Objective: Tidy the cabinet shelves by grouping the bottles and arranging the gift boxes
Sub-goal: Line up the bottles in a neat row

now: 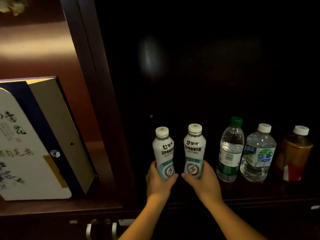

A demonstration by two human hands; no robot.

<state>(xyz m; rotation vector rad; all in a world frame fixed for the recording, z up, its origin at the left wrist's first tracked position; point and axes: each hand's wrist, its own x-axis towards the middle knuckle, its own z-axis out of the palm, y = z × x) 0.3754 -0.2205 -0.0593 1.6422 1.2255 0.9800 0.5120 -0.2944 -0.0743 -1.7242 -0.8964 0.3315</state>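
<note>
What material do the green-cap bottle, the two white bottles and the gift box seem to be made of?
Green-cap bottle: clear glossy plastic, ribbed, liquid visible inside. White bottles: probably plastic under a smooth printed wrap, opaque. Gift box: likely matte cardboard, with flat printed faces and sharp folded edges.

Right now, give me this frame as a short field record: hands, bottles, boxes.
left hand: fingers wrapped round the left white drink bottle, low on its body
right hand: fingers wrapped round the right white drink bottle, low on its body
held bottles: upright, side by side, apart
green-capped water bottle: upright, right of the hands
white-capped water bottle: upright, further right
amber bottle: rightmost
gift box: left compartment, standing upright
</note>
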